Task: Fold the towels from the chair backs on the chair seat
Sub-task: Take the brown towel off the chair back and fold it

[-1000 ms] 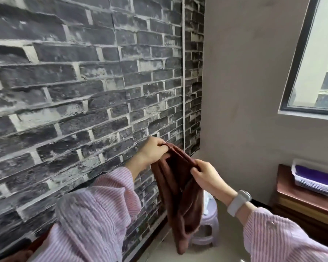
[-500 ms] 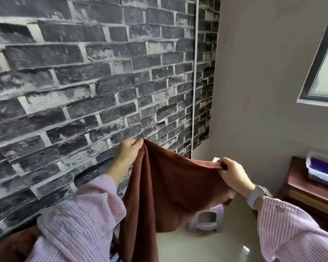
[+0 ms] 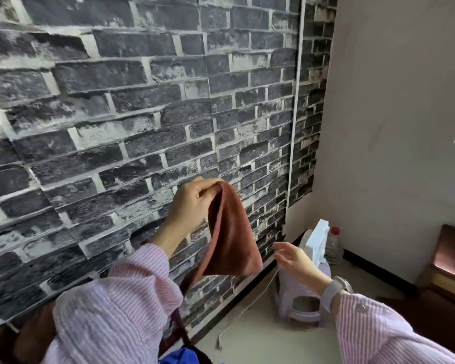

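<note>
One brown towel (image 3: 231, 232) is hanging doubled in the air in front of the brick wall (image 3: 116, 114), so the fold is looking only partly made; by my judgement it is still needing at least one more fold and a place on the chair seat, which is not showing clearly here. At the far lower left, more brown cloth (image 3: 29, 334) is lying low behind the sleeve, though I cannot tell whether it is another towel waiting or one already done.

The left hand (image 3: 192, 203) is reaching up and forward from a striped pink sleeve (image 3: 111, 311), its fingers and thumb pinching the towel's gathered top edge, with the cloth draping down and to the right. The right hand (image 3: 292, 258) is hovering lower, just beside the towel's bottom corner but apart from it, fingers loosely spread and holding nothing, a watch (image 3: 334, 290) on the wrist. It is seeming poised to catch that lower edge. Beyond it, a pale purple stool (image 3: 302, 300) is standing on the floor.
</note>
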{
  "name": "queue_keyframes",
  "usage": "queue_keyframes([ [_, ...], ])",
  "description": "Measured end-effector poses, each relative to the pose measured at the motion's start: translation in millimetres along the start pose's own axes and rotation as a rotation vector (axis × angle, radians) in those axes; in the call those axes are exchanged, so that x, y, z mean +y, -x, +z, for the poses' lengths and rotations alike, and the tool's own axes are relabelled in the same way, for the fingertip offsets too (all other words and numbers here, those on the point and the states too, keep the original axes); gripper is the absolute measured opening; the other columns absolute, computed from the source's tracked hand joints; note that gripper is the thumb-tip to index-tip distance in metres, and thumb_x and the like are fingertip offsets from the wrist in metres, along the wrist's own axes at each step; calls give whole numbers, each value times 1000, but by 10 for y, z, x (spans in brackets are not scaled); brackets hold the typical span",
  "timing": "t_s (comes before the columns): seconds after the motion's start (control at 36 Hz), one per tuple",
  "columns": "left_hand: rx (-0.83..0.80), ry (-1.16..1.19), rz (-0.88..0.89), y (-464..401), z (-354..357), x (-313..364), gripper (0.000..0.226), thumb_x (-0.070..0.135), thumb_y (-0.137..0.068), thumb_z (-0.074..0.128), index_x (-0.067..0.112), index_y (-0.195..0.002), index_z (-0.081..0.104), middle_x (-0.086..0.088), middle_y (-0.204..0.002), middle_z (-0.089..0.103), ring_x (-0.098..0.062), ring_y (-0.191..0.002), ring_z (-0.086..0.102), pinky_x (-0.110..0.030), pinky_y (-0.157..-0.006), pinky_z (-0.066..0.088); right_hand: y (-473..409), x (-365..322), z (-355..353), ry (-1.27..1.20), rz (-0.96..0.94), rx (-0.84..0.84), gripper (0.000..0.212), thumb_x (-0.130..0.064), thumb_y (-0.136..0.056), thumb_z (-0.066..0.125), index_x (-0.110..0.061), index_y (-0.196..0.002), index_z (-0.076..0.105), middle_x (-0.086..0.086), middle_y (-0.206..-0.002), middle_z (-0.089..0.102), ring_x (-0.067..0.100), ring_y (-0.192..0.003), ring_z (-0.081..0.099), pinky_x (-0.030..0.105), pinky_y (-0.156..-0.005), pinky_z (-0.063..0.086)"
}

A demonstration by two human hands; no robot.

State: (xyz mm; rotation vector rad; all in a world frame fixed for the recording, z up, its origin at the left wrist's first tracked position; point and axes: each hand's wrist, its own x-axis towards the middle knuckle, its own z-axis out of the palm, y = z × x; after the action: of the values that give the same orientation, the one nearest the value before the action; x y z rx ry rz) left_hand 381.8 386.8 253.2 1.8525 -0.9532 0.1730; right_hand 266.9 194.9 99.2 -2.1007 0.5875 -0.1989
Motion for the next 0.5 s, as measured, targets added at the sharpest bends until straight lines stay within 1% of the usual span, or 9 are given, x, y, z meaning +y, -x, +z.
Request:
queue_keyframes([
  [0.03, 45, -31, 7, 14, -41, 1, 22, 12, -90, 55, 14, -109, 67, 7, -99, 64, -1, -89, 60, 0, -74, 40, -20, 2, 66, 8, 11, 3, 41, -18, -91, 53, -7, -130, 45, 14, -120, 60, 20, -103, 57, 25, -88, 43],
  [0.08, 81, 7, -51, 53, -108, -23, 24, 12, -92, 52, 13, -112, 65, 5, -88, 67, 10, -67, 57, -2, -63, 42, -35, 25, 229, -23, 66, -23, 45, -23, -90, 56, -7, -129, 41, 14, -115, 60, 23, -106, 57, 26, -85, 43],
  [0.14, 85, 162, -174, 104, -152, -32, 23, 9, -93, 48, 9, -111, 64, 0, -72, 66, 2, -55, 59, -12, -57, 49, 13, 57, 414, -75, 128, -47, 29, -27, -87, 61, -11, -106, 46, 7, -92, 61, 18, -90, 60, 19, -68, 43],
  [0.19, 107, 263, -245, 171, -190, -40, 21, 7, -94, 45, 7, -101, 65, -5, -75, 67, -8, -63, 66, -21, -64, 56, 128, 89, 591, -178, 243, -96, 29, -35, -84, 63, -10, -89, 49, -1, -70, 51, 9, -62, 56, 17, -46, 39],
  [0.22, 120, 275, -258, 202, -203, -49, 20, 7, -94, 45, 10, -95, 65, -8, -80, 68, -13, -70, 68, -24, -68, 57, 205, 110, 676, -249, 343, -156, 36, -44, -83, 61, -11, -91, 50, 0, -72, 50, 10, -60, 54, 21, -43, 41],
  [0.31, 145, 252, -305, 295, -218, -104, 20, 12, -94, 47, 16, -91, 66, -10, -88, 70, -21, -83, 69, -33, -77, 56, 418, 218, 880, -426, 587, -399, 53, -61, -78, 55, -14, -102, 51, 5, -90, 54, 20, -75, 56, 29, -62, 49],
  [0.39, 182, 256, -370, 365, -204, -142, 20, 16, -95, 47, 17, -89, 66, -9, -86, 70, -23, -82, 69, -35, -77, 56, 491, 299, 1048, -712, 637, -463, 43, -53, -81, 58, -11, -90, 57, 6, -81, 64, 21, -76, 63, 32, -69, 51],
  [0.47, 211, 267, -405, 415, -174, -166, 21, 18, -95, 46, 20, -88, 66, -4, -84, 70, -18, -80, 69, -29, -74, 56, 539, 202, 1146, -867, 606, -398, 18, -23, -87, 59, -7, -80, 62, 8, -73, 66, 20, -69, 63, 31, -70, 50],
  [0.5, 220, 265, -417, 432, -166, -171, 21, 20, -95, 47, 21, -88, 66, -3, -84, 70, -18, -81, 68, -28, -75, 55, 540, 155, 1156, -925, 607, -367, 15, -15, -88, 54, -4, -80, 61, 9, -71, 67, 21, -67, 63, 30, -68, 50],
])
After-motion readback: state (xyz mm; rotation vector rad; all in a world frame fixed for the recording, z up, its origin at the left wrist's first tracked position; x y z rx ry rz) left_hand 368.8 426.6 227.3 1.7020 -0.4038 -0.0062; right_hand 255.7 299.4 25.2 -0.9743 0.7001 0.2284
